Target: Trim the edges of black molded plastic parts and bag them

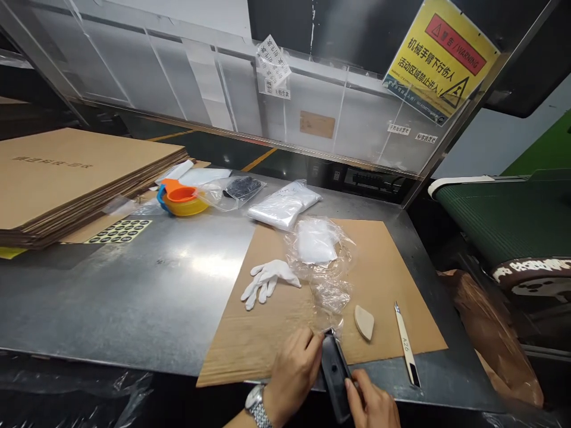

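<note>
My left hand (292,374), with a metal watch on the wrist, pinches the top end of a flat black device (335,373) at the near edge of the table. My right hand (372,404) grips the same device from below, thumb on its face. Both hands rest over a brown cardboard sheet (383,267). Just above the device lies a crumpled clear plastic bag (323,261) with something white inside. A beige wedge-shaped piece (364,322) and a white utility knife (405,343) lie to the right. White gloves (267,280) lie to the left.
A stack of flat cardboard (75,178) fills the left of the metal table (147,297). An orange and yellow tape dispenser (181,199), bagged items (283,205) and a sticker sheet (119,230) sit behind. A green conveyor (504,220) runs on the right, under a clear guard with a yellow warning sign (441,59).
</note>
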A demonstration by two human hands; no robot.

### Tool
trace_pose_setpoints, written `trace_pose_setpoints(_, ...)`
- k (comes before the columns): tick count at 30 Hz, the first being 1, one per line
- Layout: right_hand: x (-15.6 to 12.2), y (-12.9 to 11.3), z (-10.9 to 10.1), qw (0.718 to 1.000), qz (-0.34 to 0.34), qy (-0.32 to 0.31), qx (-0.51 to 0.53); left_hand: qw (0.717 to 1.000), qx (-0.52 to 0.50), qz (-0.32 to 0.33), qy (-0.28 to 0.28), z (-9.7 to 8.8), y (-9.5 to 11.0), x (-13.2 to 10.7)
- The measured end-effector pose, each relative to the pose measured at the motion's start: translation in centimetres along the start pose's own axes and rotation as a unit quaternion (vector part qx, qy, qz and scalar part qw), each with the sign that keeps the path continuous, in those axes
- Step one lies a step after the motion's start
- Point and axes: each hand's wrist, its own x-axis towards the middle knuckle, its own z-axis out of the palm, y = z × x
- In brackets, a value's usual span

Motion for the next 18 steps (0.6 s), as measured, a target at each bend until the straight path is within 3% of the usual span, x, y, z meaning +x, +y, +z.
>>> trace_pose_setpoints(3, 0.0, -0.8, 0.4, 0.996, -0.063, 0.031, -0.062, 0.999, 0.035, 0.029, -0.002, 0.2, 0.8, 0.2)
trace_pose_setpoints(6, 0.5, -0.9, 0.4, 0.995, -0.076, 0.032, -0.061, 0.996, 0.037, 0.076, -0.016, -0.1, 1.2, 0.0)
trace_pose_setpoints(10, 1.3, -0.8, 0.2, 0.999, -0.007, -0.003, 0.045, 0.992, 0.016, 0.124, -0.029, -1.5, 1.3, -0.9)
trace_pose_setpoints(13, 1.5, -1.4, 0.0, 0.989, 0.052, -0.028, 0.136, 0.991, -0.006, 0.13, -0.007, -2.4, 1.8, -1.4)
trace_pose_setpoints(18, 2.0, -3.9, -0.9, 0.997, -0.009, -0.015, -0.074, 0.968, 0.02, 0.232, 0.098, -3.2, 3.8, -1.3)
